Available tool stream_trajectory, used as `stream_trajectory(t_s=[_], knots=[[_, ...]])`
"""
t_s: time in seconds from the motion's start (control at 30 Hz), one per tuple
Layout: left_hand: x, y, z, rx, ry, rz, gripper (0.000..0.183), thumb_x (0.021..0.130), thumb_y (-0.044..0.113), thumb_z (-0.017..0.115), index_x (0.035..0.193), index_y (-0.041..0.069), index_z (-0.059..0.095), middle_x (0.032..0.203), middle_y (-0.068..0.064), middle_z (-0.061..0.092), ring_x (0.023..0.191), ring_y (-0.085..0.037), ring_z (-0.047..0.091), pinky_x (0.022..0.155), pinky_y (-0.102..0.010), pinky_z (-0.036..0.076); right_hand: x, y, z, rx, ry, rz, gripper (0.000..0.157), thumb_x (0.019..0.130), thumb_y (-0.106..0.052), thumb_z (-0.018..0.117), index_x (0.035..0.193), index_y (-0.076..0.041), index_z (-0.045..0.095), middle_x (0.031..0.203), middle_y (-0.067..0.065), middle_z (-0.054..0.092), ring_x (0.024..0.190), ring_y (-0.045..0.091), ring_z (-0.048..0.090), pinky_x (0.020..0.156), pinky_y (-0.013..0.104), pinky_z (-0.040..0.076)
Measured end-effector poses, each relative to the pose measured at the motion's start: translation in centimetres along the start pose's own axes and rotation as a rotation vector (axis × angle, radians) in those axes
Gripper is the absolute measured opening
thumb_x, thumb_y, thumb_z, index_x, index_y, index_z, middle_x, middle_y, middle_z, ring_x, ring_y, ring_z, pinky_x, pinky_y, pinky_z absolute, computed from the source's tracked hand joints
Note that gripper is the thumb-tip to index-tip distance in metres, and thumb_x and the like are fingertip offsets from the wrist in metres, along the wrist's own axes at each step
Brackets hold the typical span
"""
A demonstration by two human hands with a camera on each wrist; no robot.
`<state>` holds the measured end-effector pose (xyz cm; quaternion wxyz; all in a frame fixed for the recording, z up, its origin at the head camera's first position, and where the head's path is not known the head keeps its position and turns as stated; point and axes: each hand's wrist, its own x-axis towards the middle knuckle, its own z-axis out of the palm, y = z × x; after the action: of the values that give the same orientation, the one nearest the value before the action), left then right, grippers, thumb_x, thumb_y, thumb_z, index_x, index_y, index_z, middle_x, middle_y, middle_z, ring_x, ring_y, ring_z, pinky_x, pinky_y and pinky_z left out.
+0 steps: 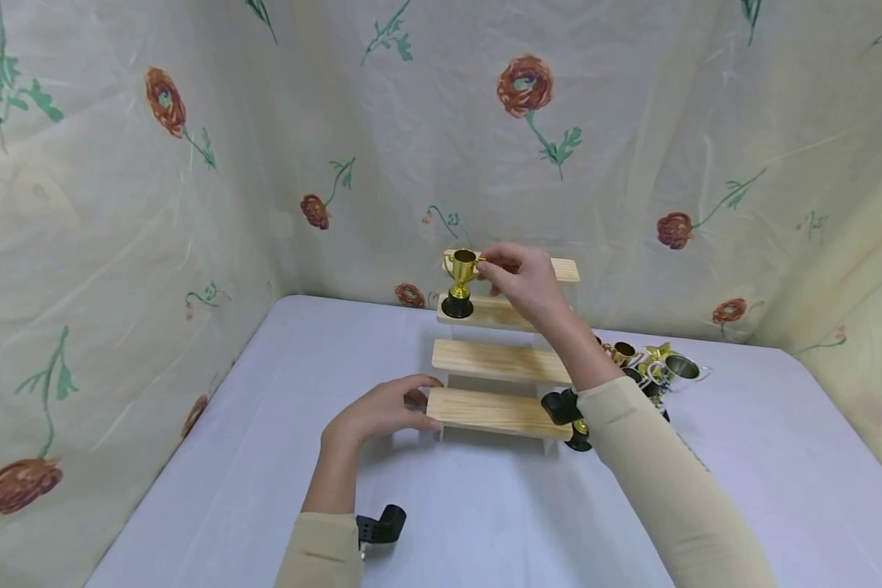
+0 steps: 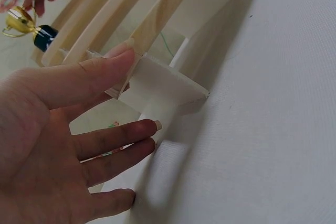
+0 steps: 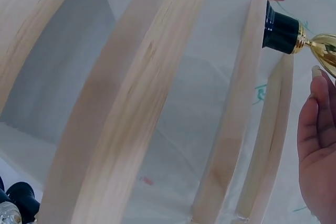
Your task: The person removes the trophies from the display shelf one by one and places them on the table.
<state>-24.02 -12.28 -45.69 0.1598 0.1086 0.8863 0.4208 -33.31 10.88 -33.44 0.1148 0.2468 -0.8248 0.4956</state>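
Observation:
A small gold trophy cup [image 1: 461, 269] with a black base stands upright at the left end of the second-highest tier of a wooden stepped shelf [image 1: 500, 408]. My right hand [image 1: 529, 286] pinches the cup's right handle between thumb and fingers. In the right wrist view, the trophy's black base [image 3: 283, 31] meets the board's surface. My left hand [image 1: 382, 408] holds the left end of the lowest tier. The left wrist view shows its thumb [image 2: 113, 64] on the board's corner, with the other fingers spread beside the white side support [image 2: 163, 82].
Several trophies, gold, silver and bronze-coloured, cluster on the table right of the shelf, among them a silver cup [image 1: 682, 369]. Part of the group hides behind my right forearm. A flower-printed curtain [image 1: 412, 147] hangs close behind the shelf. The white table [image 1: 213, 457] extends to both sides.

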Motion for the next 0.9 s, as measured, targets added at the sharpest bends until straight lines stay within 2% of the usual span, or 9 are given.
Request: stream_trajectory(t_s=[0.2, 0.33, 0.47, 0.73, 0.9], knots=[[0.2, -0.1, 0.2, 0.007, -0.002, -0.002, 0.061, 0.077, 0.042, 0.082, 0.132, 0.033, 0.058, 0.116, 0.0, 0.067, 0.11, -0.019, 0.059, 0.099, -0.05, 0.044, -0.4, 0.1, -0.3, 0.021, 0.047, -0.028, 0.018, 0.096, -0.012, 0.065, 0.103, 0.003, 0.071, 0.097, 0.024, 0.072, 0.069, 0.005, 0.065, 0.066, 0.029, 0.057], [0.2, -0.1, 0.1, 0.004, -0.005, -0.001, 0.06, 0.077, 0.043, 0.082, 0.131, 0.035, 0.059, 0.117, 0.001, 0.067, 0.11, -0.019, 0.06, 0.098, -0.049, 0.044, -0.7, 0.0, -0.5, 0.039, 0.065, -0.028, 0.016, 0.094, -0.01, 0.065, 0.1, 0.004, 0.072, 0.093, 0.025, 0.072, 0.064, 0.007, 0.064, 0.064, 0.028, 0.056], [0.1, 0.0, -0.1, 0.008, -0.002, 0.0, 0.059, 0.077, 0.043, 0.082, 0.131, 0.036, 0.059, 0.117, 0.001, 0.067, 0.11, -0.019, 0.06, 0.097, -0.048, 0.045, -1.0, -0.7, -0.9, 0.042, 0.065, -0.031, 0.016, 0.094, -0.007, 0.065, 0.101, 0.006, 0.072, 0.092, 0.027, 0.071, 0.062, 0.016, 0.064, 0.063, 0.025, 0.055], [0.2, 0.0, -0.1, 0.017, 0.002, 0.01, 0.058, 0.076, 0.04, 0.083, 0.129, 0.035, 0.06, 0.118, 0.0, 0.067, 0.112, -0.019, 0.06, 0.097, -0.048, 0.045, -2.8, -3.6, -1.6, 0.042, 0.04, -0.03, 0.017, 0.094, -0.003, 0.063, 0.101, 0.01, 0.07, 0.094, 0.031, 0.069, 0.064, 0.025, 0.066, 0.064, 0.024, 0.054], [0.3, -0.1, 0.0, 0.013, 0.001, 0.019, 0.057, 0.076, 0.04, 0.083, 0.128, 0.035, 0.06, 0.116, -0.001, 0.068, 0.11, -0.018, 0.06, 0.096, -0.048, 0.045, -3.5, -3.7, -2.1, 0.035, 0.032, -0.029, 0.016, 0.094, -0.003, 0.062, 0.101, 0.009, 0.07, 0.093, 0.031, 0.069, 0.067, 0.036, 0.066, 0.067, 0.032, 0.056]])
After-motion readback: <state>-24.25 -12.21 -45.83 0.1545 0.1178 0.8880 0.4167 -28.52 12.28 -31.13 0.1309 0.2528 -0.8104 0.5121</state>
